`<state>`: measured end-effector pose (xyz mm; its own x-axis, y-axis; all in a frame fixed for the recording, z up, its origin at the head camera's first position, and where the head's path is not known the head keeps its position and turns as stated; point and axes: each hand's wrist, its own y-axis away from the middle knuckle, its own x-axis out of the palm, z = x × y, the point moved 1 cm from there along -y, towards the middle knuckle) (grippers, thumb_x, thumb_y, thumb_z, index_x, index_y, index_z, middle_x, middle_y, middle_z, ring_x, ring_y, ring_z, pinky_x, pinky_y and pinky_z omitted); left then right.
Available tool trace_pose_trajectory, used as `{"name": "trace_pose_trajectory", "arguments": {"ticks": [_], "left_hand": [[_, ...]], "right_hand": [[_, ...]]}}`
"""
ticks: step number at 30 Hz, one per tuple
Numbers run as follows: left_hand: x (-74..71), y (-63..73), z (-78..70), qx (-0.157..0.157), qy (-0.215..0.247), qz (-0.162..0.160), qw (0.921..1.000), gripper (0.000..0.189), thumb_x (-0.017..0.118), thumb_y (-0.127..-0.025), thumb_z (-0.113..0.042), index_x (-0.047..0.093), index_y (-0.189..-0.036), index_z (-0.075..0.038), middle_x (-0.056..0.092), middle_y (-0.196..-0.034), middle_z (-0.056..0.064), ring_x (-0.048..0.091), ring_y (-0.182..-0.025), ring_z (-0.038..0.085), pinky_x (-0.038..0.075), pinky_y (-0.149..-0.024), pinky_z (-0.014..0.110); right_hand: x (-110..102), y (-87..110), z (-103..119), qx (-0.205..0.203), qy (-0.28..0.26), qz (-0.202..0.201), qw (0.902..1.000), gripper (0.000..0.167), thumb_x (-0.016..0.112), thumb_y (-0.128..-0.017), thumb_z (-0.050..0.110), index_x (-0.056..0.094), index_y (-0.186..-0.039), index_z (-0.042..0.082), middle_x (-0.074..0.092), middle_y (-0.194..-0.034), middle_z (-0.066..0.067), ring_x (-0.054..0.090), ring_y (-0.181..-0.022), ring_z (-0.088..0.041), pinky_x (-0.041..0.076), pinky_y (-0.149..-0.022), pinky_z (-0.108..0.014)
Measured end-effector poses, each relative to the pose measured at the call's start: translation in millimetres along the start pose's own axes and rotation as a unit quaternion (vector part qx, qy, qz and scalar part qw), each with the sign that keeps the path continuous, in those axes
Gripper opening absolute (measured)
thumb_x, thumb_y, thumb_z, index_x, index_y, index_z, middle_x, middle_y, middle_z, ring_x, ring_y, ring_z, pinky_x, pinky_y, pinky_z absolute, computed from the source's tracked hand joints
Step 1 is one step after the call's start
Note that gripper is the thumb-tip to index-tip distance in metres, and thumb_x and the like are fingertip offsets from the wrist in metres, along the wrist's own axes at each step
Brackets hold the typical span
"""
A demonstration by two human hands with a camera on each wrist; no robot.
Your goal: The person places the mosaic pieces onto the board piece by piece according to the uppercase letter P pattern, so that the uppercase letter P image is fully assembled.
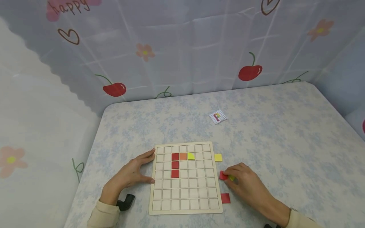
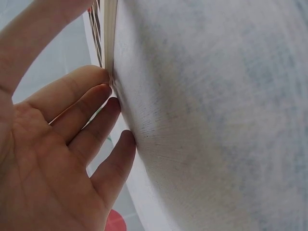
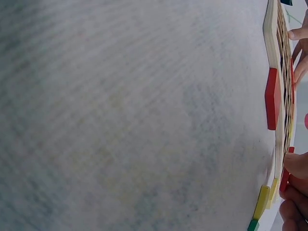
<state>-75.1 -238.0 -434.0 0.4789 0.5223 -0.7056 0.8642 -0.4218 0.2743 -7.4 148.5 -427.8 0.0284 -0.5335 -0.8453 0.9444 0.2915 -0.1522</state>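
A pale wooden grid board (image 1: 188, 191) lies on the table in front of me. In its upper rows sit several red tiles (image 1: 175, 165), an orange tile (image 1: 183, 156) and a rounded yellow tile (image 1: 191, 155). My left hand (image 1: 132, 172) is spread along the board's left edge, thumb and fingertips at the rim; the left wrist view shows its fingers nearly straight. Just right of the board, my right hand (image 1: 246, 180) pinches a red square tile (image 1: 222, 175) between thumb and fingers. A yellow-green piece (image 1: 232, 178) lies partly hidden beneath that hand.
Beside the board's right edge lie a yellow square tile (image 1: 218, 157) and another red tile (image 1: 226, 198). A small card (image 1: 218, 117) printed with a coloured grid pattern rests farther back. The right wrist view shows a green piece (image 3: 252, 224) near a yellow one. A curtain hangs behind the table.
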Motion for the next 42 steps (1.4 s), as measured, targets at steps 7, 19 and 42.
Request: {"name": "trace_pose_trajectory", "arguments": {"ticks": [7, 19, 42], "left_hand": [[0.0, 0.5, -0.6, 0.003, -0.004, -0.003, 1.0000, 0.098, 0.091, -0.068, -0.026, 0.040, -0.149, -0.003, 0.022, -0.162, 0.003, 0.019, -0.147, 0.033, 0.030, -0.111, 0.055], [0.6, 0.5, 0.3, 0.005, 0.000, 0.001, 1.0000, 0.097, 0.090, -0.069, -0.025, 0.040, -0.149, -0.003, 0.022, -0.162, 0.003, 0.019, -0.147, 0.034, 0.031, -0.110, 0.056], [-0.1, 0.2, -0.6, 0.008, -0.015, -0.003, 0.9998, 0.096, 0.090, -0.070, -0.026, 0.040, -0.149, -0.004, 0.023, -0.162, 0.002, 0.022, -0.147, 0.032, 0.034, -0.108, 0.054]], "right_hand": [[0.8, 3.0, 2.6, -0.008, -0.015, -0.014, 0.9998, 0.026, 0.088, -0.070, 0.005, 0.079, -0.094, 0.011, 0.070, -0.095, 0.009, 0.060, -0.091, -0.009, 0.055, -0.074, -0.027], [10.5, 7.1, 12.1, -0.029, -0.052, -0.021, 0.9980, 0.028, 0.088, -0.070, 0.004, 0.080, -0.096, 0.009, 0.069, -0.097, 0.009, 0.060, -0.092, -0.008, 0.055, -0.074, -0.023], [58.3, -35.9, 79.4, -0.163, -0.097, 0.063, 0.9797, 0.014, 0.078, -0.084, 0.009, 0.079, -0.098, 0.007, 0.071, -0.097, 0.003, 0.058, -0.092, -0.012, 0.051, -0.080, -0.023]]}}
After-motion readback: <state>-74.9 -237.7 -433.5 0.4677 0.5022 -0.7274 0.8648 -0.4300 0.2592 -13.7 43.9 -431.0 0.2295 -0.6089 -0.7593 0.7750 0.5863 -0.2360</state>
